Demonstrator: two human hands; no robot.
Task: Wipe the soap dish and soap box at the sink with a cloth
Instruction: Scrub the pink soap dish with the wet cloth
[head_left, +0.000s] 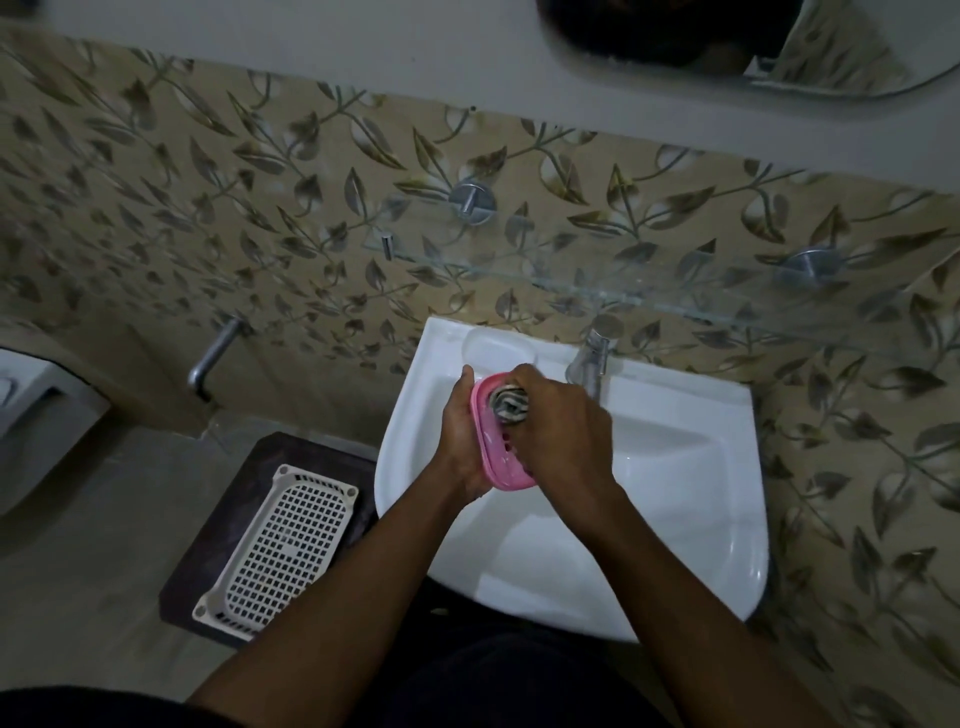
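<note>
- A person stands over a white ceramic wall sink (675, 467) in a dim bathroom and wipes out a pink oval plastic soap box (493, 457).
- The left hand (460, 441) grips the box from its outer long side, fingers curled round the rim. It holds the box above the basin, likely so that drips fall into the bowl.
- The right hand (561, 436) has its fingers bunched tight round a wadded grey-and-white striped cloth (510, 404). It presses the wad into the box's far end, and that compact wad seems chosen to reach the corners.
- The shallow white soap dish moulded into the sink's rear left corner (498, 345) sits just beyond the hands with nothing on it. Whether it has been wiped cannot be told.
- A chrome tap (589, 361) stands just right of the hands, and no running water is visible.
- A clear glass shelf on metal brackets (571, 283) spans the leaf-patterned tiles above.
- A white perforated plastic basket (280, 545) lies on a dark stand left of the sink.
- No brand, label or writing can be read anywhere.
</note>
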